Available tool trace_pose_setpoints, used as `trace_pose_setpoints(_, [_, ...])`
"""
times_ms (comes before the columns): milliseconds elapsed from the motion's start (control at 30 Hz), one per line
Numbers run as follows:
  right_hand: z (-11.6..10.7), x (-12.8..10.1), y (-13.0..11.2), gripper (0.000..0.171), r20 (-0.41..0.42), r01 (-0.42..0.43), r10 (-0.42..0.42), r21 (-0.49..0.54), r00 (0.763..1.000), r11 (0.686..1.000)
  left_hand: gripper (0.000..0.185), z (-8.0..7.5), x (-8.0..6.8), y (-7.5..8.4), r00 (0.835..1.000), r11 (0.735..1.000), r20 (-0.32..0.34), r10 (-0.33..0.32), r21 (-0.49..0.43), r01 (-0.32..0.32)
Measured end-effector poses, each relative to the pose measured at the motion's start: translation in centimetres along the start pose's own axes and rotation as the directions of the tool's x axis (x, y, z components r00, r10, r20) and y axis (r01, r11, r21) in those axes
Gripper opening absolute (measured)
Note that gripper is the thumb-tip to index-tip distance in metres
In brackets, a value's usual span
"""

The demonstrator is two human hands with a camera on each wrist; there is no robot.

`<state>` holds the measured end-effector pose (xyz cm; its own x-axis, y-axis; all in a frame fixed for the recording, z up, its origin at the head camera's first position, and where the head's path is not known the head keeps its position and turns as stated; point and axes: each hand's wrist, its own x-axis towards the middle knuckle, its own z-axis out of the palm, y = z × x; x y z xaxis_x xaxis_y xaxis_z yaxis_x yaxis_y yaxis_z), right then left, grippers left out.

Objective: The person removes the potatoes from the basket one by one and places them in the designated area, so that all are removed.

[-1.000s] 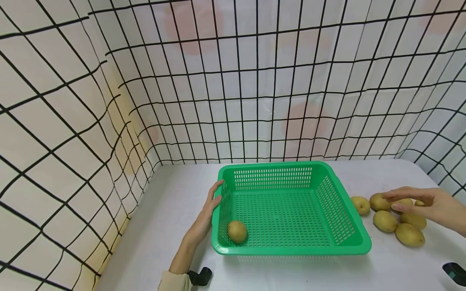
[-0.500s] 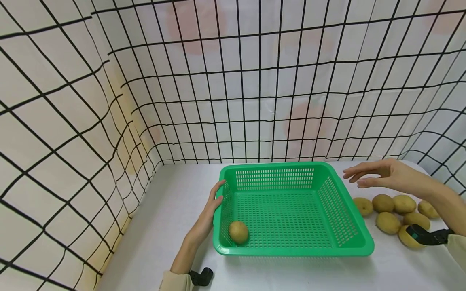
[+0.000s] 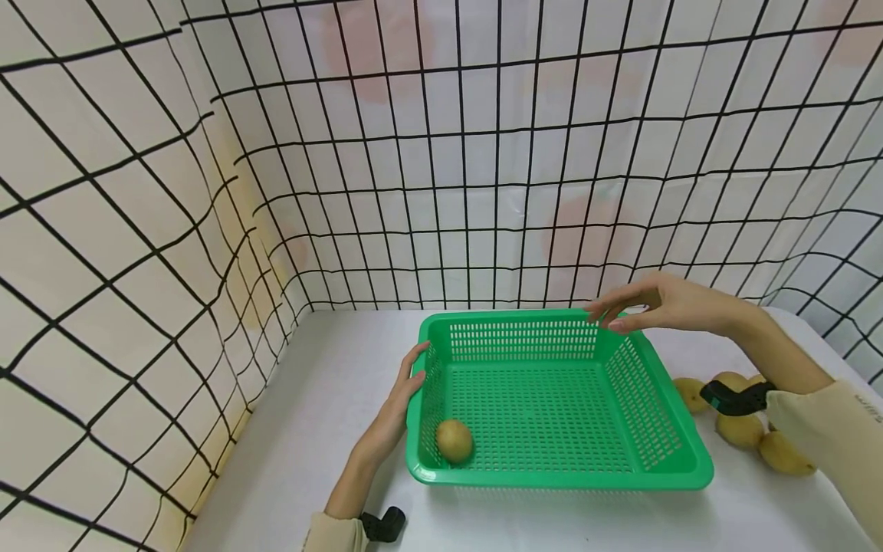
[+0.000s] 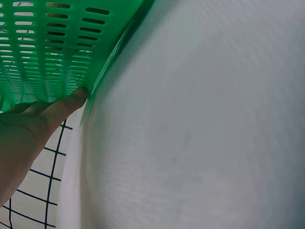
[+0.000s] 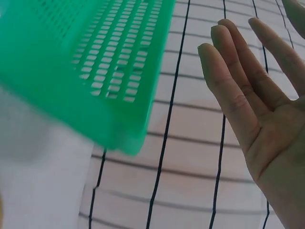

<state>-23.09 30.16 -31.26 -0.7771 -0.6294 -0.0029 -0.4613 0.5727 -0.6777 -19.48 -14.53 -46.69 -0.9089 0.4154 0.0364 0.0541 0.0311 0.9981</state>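
Observation:
My left hand [image 3: 388, 410] holds the left side of a green plastic basket [image 3: 538, 479], with its thumb and a fingertip at the rim. In the left wrist view, fingers [image 4: 71, 101] lie against the outside of the slotted wall. One potato [image 3: 454, 441] sits inside, in the near left corner. My right hand [image 3: 655, 303] hovers at the back right corner of the basket, holding nothing. Its fingers are loosely bent in the head view and spread apart in the right wrist view, beside the basket wall [image 5: 119, 57].
Several potatoes [image 3: 740, 431] lie on the white table [image 3: 331, 368] right of the basket, partly hidden by the right forearm. Black netting [image 3: 497, 153] over pale cloth stands behind and to the sides.
My right hand has moved left from above the potato pile to the basket's back right corner, carrying nothing. The left hand and basket keep their places; the head view shifts slightly.

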Motion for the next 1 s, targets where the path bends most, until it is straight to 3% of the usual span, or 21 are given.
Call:
trace_pose_setpoints(167, [0.7, 2.9, -0.6, 0.037, 0.067, 0.033, -0.038, 0.074, 0.997, 0.997, 0.049, 0.0, 0.1, 0.0, 1.000, 1.000, -0.003, 0.002, 0.001, -0.002])
trace_pose_setpoints(433, [3.1, 6.6, -1.8, 0.035, 0.172, 0.011, -0.032, 0.120, 0.985, 0.993, 0.049, 0.1, 0.1, 0.1, 1.000, 1.000, -0.004, -0.006, -0.002, 0.006])
trace_pose_setpoints(600, [4.5, 8.5, -2.0, 0.036, 0.226, 0.060, -0.103, 0.190, 0.969, 0.980, 0.049, 0.1, 0.2, 0.0, 1.000, 1.000, -0.004, -0.009, 0.000, 0.009])
trace_pose_setpoints(1000, [7.0, 11.4, -1.8, 0.039, 0.288, 0.087, -0.179, 0.304, 0.941, 0.949, 0.051, 0.0, 0.1, 0.0, 1.000, 1.000, -0.005, -0.005, 0.009, 0.005])
